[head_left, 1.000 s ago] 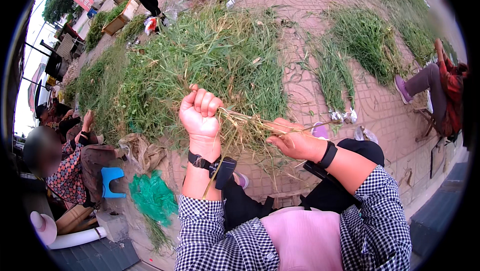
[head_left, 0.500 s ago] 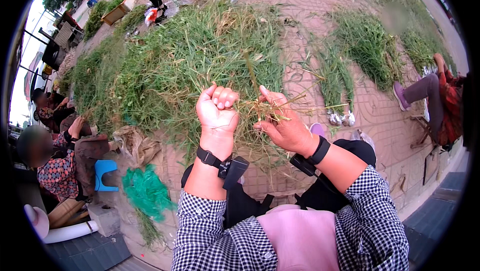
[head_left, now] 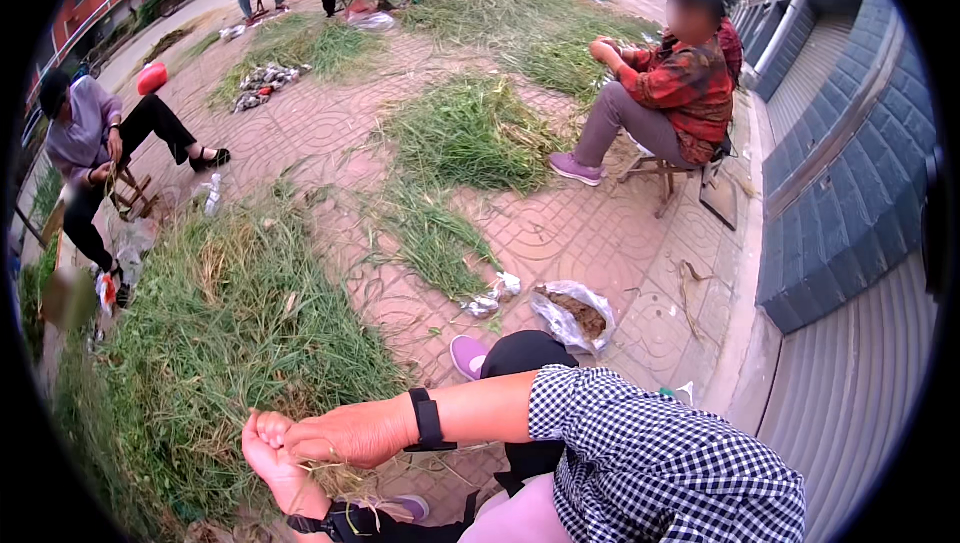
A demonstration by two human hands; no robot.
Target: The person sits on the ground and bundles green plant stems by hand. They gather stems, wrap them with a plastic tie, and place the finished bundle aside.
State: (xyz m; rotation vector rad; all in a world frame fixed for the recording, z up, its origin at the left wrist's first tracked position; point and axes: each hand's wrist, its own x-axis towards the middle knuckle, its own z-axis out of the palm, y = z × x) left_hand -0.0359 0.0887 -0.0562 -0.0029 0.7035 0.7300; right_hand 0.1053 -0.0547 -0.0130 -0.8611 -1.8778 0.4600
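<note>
My left hand (head_left: 274, 451) is closed, palm turned up and fingers curled; whatever they hold is hidden. Pressed against it is my right hand (head_left: 348, 434), its fingers bent over the left hand's heel and fingertips out of sight. Pale dry grass stems (head_left: 345, 481) stick out beneath the right hand. Both hands are at the near edge of a large heap of green grass (head_left: 235, 313), which spreads out to the left and ahead.
A clear plastic bag of brown soil (head_left: 578, 315) lies ahead of my knee, beside grass bundles (head_left: 430, 243) with white-wrapped ends (head_left: 493, 293). Another grass pile (head_left: 475, 133) lies farther off. A person in red plaid (head_left: 685, 88) sits right; another person (head_left: 85, 138) sits left. Shuttered walls (head_left: 850, 383) line the right.
The view has swung to the right. My hands, apart with stems between them earlier, have come together, the right now against the left. The upright stem in the right hand no longer shows.
</note>
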